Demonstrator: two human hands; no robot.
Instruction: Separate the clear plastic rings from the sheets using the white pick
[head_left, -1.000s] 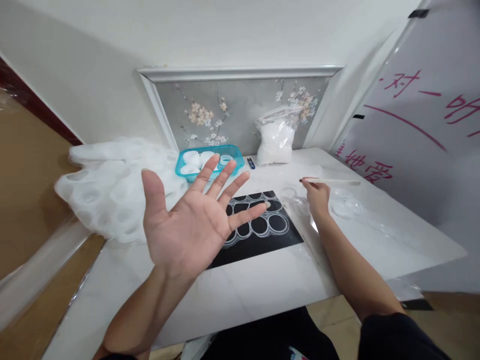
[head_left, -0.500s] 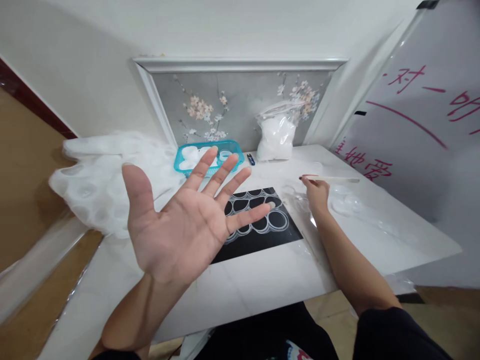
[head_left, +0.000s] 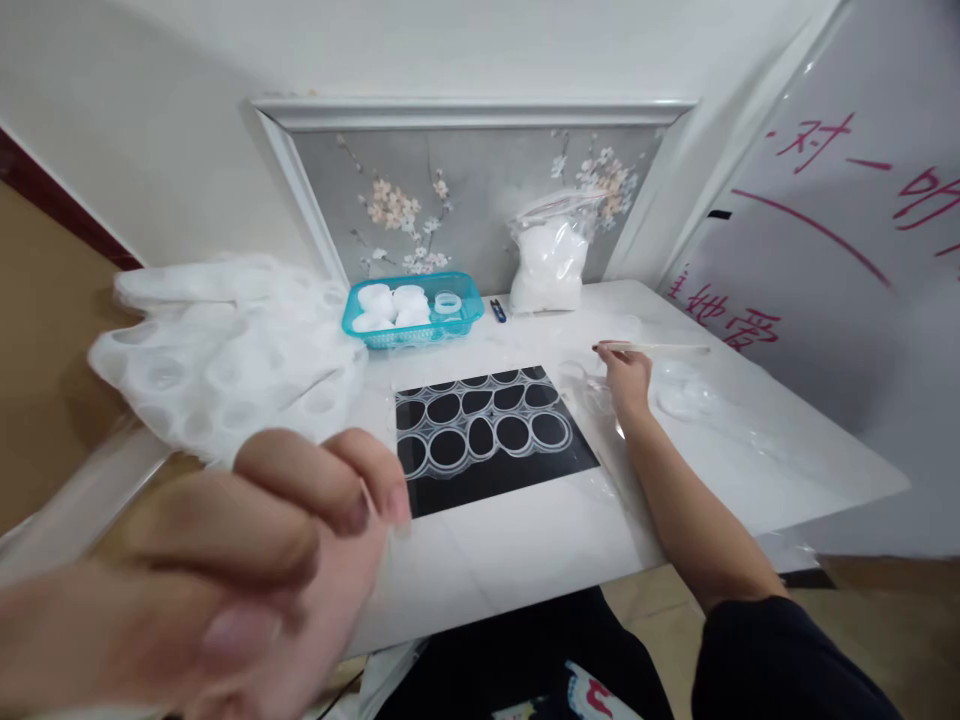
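Observation:
My left hand (head_left: 285, 560) is raised close to the camera at the lower left, its fingers curled inward into a loose fist. Nothing shows in it. Across the table, my right hand (head_left: 628, 378) pinches a thin white stick (head_left: 671, 348), which points to the right; its exact kind is unclear. Between the hands lies a black sheet (head_left: 495, 485) bearing a clear plastic piece (head_left: 448, 448) with rows of round holes. Crumpled clear film (head_left: 589, 385) lies beside my right hand.
A blue basket (head_left: 412, 335) holds several white round pieces at the back. Nearby are small blue thread snips (head_left: 497, 310) and a bag of white material (head_left: 551, 265). White netting-like sheets (head_left: 225, 370) are piled at left. A whiteboard (head_left: 840, 380) stands at right.
My left hand has gone from spread fingers to a loose fist and moved down-left, nearer the camera, uncovering the black sheet. My right hand still holds the stick in nearly the same place.

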